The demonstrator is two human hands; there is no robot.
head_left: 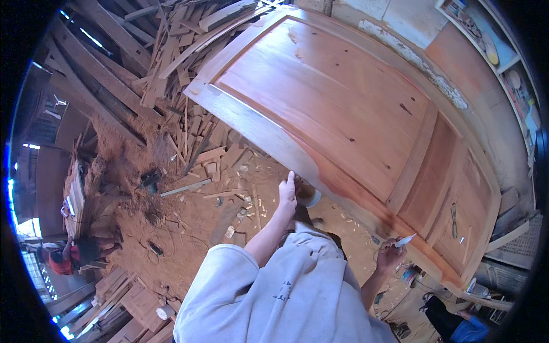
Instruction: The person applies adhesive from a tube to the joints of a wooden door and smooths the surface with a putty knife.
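Note:
A large reddish-brown panelled wooden door (343, 91) lies in front of me, its near edge running from upper left to lower right. Patches of it are paler, and dark knots mark the wood. My left hand (287, 191) is closed at that near edge, thumb up; its fingers are partly hidden. Just right of it a rounded bluish container (309, 196) shows, and I cannot tell whether the hand holds it. Near the door's lower right part, my right hand (390, 255) pinches a small white flat piece (405, 240), its kind unclear. A thin greenish tool (454, 220) rests on the door.
Wood offcuts (194, 126) are heaped beyond the door's left end. Sawdust and scraps cover the floor (189, 228). Cluttered shelves (509, 63) line the right wall. A person in red (60, 263) is at far left; another in blue (469, 330) is at lower right.

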